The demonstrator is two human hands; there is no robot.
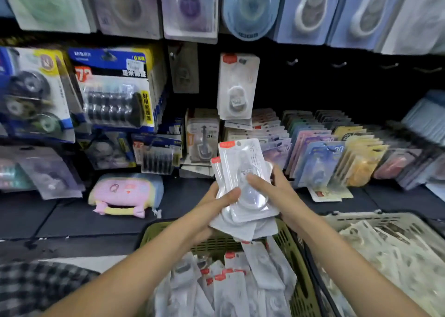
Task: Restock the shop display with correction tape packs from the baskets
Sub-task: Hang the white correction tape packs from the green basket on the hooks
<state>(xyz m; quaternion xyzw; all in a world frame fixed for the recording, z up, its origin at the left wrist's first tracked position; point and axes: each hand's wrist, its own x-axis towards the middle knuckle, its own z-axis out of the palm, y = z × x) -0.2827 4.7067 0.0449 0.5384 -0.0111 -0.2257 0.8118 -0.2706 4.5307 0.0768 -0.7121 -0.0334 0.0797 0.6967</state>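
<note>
Holding a fanned stack of white correction tape packs [243,186] over the baskets, both hands are busy: the left hand [216,203] grips the stack's left edge with its thumb across the front, and the right hand [272,186] clasps the right side, fingers [256,180] curled over the top pack's clear blister. At least three red-tabbed packs show in the stack; the exact count is hidden by overlap.

Two baskets sit below. One olive-green basket [292,263], directly beneath the hands, is heaped with more white packs with red tabs, too many and too jumbled to count. One beige basket [356,218] to the right holds a pile of pale packs.

One matching white pack [237,85] hangs on the dark display wall straight above the hands, and four bare hooks [338,64] line up to its right. Rows of pastel carded packs [320,153] stand upright on the dark shelf [183,196] behind the hands. One pink pouch [125,193] lies on that shelf to the left.

A blue-and-yellow pack [115,87] on the left wall carries a red "7" and Chinese lettering, too blurred to read fully. A "20" shows on a card in the pastel rows.
</note>
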